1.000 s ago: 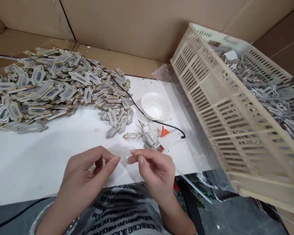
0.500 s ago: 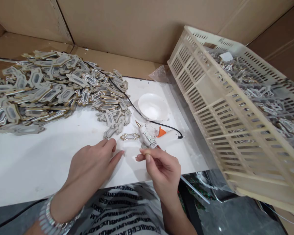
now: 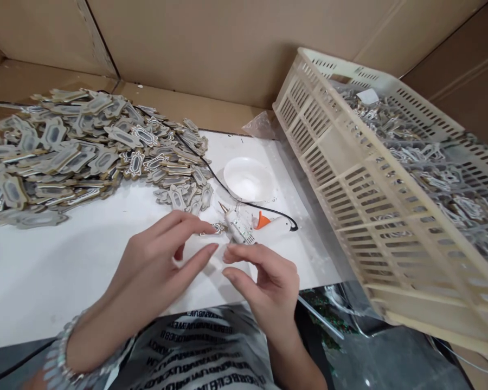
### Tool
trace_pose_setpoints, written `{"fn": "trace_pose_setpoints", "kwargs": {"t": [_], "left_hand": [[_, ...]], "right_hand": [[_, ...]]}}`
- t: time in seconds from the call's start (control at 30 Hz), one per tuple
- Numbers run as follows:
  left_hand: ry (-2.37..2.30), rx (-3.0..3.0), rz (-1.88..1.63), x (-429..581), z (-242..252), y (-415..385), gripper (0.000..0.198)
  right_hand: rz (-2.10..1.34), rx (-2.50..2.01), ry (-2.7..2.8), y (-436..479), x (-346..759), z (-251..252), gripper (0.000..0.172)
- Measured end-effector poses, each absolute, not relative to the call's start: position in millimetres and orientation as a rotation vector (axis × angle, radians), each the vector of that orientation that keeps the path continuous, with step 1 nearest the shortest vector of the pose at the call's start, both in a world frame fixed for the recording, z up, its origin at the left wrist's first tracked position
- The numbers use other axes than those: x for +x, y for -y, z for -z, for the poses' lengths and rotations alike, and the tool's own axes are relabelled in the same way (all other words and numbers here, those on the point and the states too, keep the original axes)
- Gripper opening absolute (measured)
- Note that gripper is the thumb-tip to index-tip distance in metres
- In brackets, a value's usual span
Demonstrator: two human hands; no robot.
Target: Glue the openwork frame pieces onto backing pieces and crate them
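Observation:
My left hand hovers over the white table with thumb and index finger apart and nothing visible between them. Its index fingertip partly covers a small ornate plaque with a white scroll border; whether they touch I cannot tell. Facing it, my right hand has its thumb and fingers parted, with no object to be seen in it. Just beyond the right hand lies a white glue gun with a brass nozzle and an orange trigger.
A large heap of similar plaques covers the back left. Behind the glue gun stands a white bowl, with a black cord running past it. A cream plastic crate full of bagged pieces fills the right side. Cardboard walls enclose the back.
My left hand has moved right and spread its fingers, reaching over the small plaque. My right hand's pinch has opened. The camera view has shifted slightly.

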State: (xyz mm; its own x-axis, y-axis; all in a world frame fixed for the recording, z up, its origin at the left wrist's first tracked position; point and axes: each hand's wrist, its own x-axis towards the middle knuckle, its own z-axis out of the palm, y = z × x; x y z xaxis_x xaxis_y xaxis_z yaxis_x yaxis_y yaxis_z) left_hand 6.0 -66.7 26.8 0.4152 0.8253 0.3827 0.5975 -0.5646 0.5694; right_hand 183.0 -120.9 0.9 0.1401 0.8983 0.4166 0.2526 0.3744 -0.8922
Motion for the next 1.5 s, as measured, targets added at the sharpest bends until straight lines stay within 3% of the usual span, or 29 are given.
{"fn": "trace_pose_setpoints", "kwargs": {"t": [0.07,0.2,0.33,0.47,0.6,0.9,1.07,1.27,1.4,1.5], "left_hand": [[-1.328,2.550,-0.710,4.8,-17.4,55.4,0.017],[-1.445,2.736,-0.182,11.1,-2.7,38.9,0.020],[-1.447,2.708,-0.058,16.9,-2.0,35.7,0.010],[-1.455,2.701,-0.208,5.7,-11.0,42.0,0.011],[-1.389,2.443,-0.525,-14.0,-24.1,54.3,0.024],[-1.256,1.656,-0.640,-24.5,-54.1,70.0,0.028],[-1.232,1.471,-0.707,-24.6,-50.7,76.1,0.029],[-1.271,1.467,-0.773,-26.7,-47.9,84.7,0.029],[-1.369,1.712,-0.980,-27.3,-49.2,92.9,0.014],[-1.306,2.082,-1.161,-32.2,-51.6,97.7,0.030]], "right_hand": [[-0.548,-1.205,1.419,118.7,183.9,1.0,0.006],[-0.366,-1.300,1.580,115.7,188.3,5.8,0.016],[-0.333,-1.327,1.656,116.5,193.2,7.9,0.022],[-0.267,-1.307,1.662,116.3,194.2,7.8,0.037],[-0.209,-1.230,1.766,113.2,189.9,4.2,0.036],[-0.793,-0.944,1.543,109.3,166.4,-4.1,0.026],[-0.873,-0.899,1.412,110.2,161.2,-4.3,0.027],[-0.744,-0.812,1.530,113.2,161.7,-5.9,0.046],[-0.807,-0.816,1.454,114.5,161.5,-3.9,0.042],[-0.933,-0.785,1.387,115.2,163.8,-1.7,0.037]]}}
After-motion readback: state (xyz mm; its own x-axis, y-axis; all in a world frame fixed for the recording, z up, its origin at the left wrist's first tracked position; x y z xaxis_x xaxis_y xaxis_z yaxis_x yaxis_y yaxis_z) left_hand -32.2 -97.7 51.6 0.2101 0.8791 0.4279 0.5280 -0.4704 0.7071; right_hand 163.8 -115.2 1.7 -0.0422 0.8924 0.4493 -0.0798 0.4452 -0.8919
